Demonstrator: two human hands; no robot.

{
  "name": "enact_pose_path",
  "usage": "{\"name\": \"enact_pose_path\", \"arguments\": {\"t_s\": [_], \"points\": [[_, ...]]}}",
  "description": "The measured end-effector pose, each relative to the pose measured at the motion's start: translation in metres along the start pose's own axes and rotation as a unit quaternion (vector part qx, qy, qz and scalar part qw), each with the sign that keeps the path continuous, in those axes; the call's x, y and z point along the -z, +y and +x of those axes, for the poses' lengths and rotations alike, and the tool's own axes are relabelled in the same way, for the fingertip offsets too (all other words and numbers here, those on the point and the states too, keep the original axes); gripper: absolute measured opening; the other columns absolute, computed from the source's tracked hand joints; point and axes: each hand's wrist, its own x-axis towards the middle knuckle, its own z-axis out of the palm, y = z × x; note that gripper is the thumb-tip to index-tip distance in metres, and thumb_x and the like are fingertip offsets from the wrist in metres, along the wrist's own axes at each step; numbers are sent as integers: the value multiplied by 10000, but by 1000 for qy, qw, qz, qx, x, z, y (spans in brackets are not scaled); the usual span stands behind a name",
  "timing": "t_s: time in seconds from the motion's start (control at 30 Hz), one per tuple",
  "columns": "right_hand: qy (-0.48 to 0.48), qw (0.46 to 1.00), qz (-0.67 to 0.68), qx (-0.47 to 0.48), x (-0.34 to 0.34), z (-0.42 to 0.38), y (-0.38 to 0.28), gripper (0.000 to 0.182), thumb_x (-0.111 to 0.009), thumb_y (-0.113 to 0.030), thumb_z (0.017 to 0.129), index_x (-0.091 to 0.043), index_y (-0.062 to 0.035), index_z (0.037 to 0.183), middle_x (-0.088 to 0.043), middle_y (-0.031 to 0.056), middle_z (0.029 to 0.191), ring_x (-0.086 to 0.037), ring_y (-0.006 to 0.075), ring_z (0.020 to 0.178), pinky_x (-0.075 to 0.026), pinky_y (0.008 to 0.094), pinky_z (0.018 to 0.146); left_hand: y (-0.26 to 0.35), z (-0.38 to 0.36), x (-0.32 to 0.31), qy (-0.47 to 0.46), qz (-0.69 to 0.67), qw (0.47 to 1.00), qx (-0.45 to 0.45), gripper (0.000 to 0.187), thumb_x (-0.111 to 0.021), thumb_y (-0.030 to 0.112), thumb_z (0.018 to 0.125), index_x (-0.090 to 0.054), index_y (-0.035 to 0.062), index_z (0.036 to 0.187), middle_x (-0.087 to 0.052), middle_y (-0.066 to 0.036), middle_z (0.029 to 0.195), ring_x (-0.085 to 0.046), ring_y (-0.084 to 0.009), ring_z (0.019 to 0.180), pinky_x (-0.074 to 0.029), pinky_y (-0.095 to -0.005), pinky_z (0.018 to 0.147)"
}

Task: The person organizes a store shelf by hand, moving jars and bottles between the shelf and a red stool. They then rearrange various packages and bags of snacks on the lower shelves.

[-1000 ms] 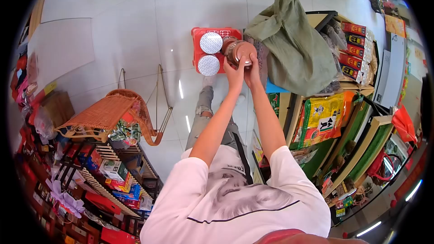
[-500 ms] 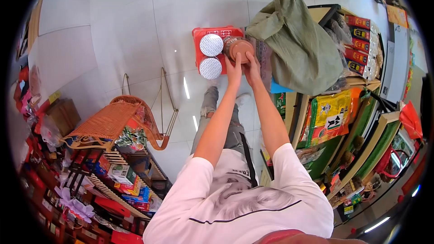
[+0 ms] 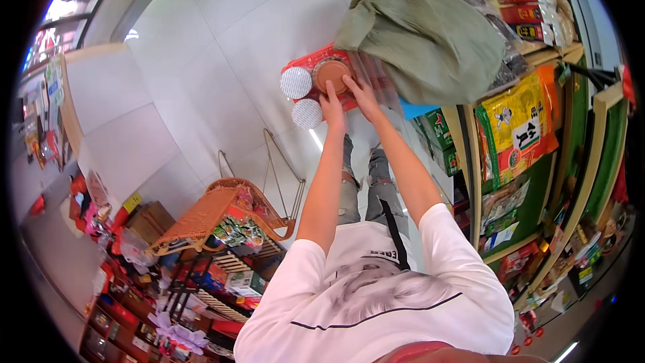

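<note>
A jar with a brown-orange lid stands at the red crate, with its lid facing up. My left hand touches the near side of the lid with its fingertips. Against the right side of the same jar rests my right hand, fingers closed round its edge. Two jars with white printed tops, one upper and one lower, are just left of the brown-lidded jar. The undersides of both hands are hidden.
An olive-green cloth drapes over something right of the crate. Shelves with a yellow snack bag run down the right. A wicker chair stands at the lower left, beside racks of packaged goods.
The view has turned and shifted. The brown-lidded jar, tilted before, now sits upright among the white-topped jars, and my hands have loosened slightly around it.
</note>
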Motion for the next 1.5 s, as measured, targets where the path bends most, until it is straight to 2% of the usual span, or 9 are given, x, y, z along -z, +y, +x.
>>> {"name": "enact_pose_path", "arguments": {"t_s": [0.13, 0.33, 0.53, 0.73, 1.03, 1.2, 1.27, 1.33, 1.5], "points": [[37, 999, -10, -30, 13, -24, 29, 775, -700, -435, 872, -388, -2, 1434, -549, 116, 1308, -576, 181, 1119, -501, 317, 908, 7, -23, -7, -9, 3, 1000, 4, 758, -548, 592, 921, -345, 52, 1414, -528, -138, 1287, -617, -257, 1050, -539, -346, 801], [-52, 990, -112, -70, 78, -141, 51, 600, -627, -386, 909, -508, -3, 1355, -651, 13, 872, -550, 110, 716, -447, 277, 624, -22, -49, 7, -7, 93, 996, 3, 715, -444, 653, 929, -333, 212, 1480, -395, -24, 1490, -499, -305, 1226, -455, -450, 970], [112, 979, -94, -141, 193, -304, 102, 752, -709, -496, 808, -524, -23, 1362, -699, 117, 930, -656, 198, 760, -525, 309, 660, -64, -142, -7, -65, 182, 980, -53, 603, -441, 525, 990, -480, 27, 1327, -517, -170, 1361, -526, -283, 1206, -422, -482, 976], [403, 890, 213, -18, 314, -434, 98, 467, -667, -347, 877, -603, -41, 1223, -691, 67, 915, -634, 124, 715, -501, 261, 590, -162, -229, -74, -388, 468, 704, -368, 256, -546, 193, 976, -579, -58, 1012, -598, -198, 984, -586, -290, 871, -471, -382, 826], [577, 707, 272, 305, 504, -548, -3, 287, -651, -175, 915, -621, -32, 1162, -663, 22, 910, -617, 90, 773, -498, 234, 670, -255, -525, -322, -685, 403, 413, -444, 173, -559, 141, 969, -590, 3, 1068, -593, -142, 952, -582, -230, 915, -465, -344, 824], [662, 559, 140, 479, 601, -636, -161, 339, -643, -136, 919, -577, 0, 1222, -641, 82, 1118, -637, 129, 919, -521, 255, 793, -303, -656, -447, -744, 296, 437, -409, 294, -514, 177, 994, -532, -35, 1198, -562, -165, 1164, -544, -268, 1061, -418, -361, 951], [673, 608, 41, 420, 614, -691, -211, 457, -653, -150, 886, -516, -5, 1296, -615, 89, 1157, -612, 176, 998, -508, 319, 866, -315, -709, -479, -720, 307, 432, -448, 396, -452, 245, 1022, -493, -67, 1263, -521, -202, 1256, -503, -302, 1163, -380, -386, 1015], [741, 456, -9, 492, 644, -683, -237, 524, -658, -208, 836, -500, 24, 1279, -598, 208, 1156, -556, 356, 1117, -423, 430, 993, -340, -732, -515, -730, 300, 506, -347, 536, -479, 367, 1012, -451, -57, 1338, -471, -210, 1355, -475, -298, 1217, -372, -414, 1036], [717, 604, -15, 348, 673, -666, -230, 784, -601, -297, 875, -242, 67, 1469, -368, 290, 1359, -497, 434, 1194, -406, 425, 1020, -360, -765, -502, -758, 291, 522, -262, 664, -506, 428, 998, -281, -11, 1442, -427, -232, 1372, -529, -308, 1186, -504, -425, 948]]}}
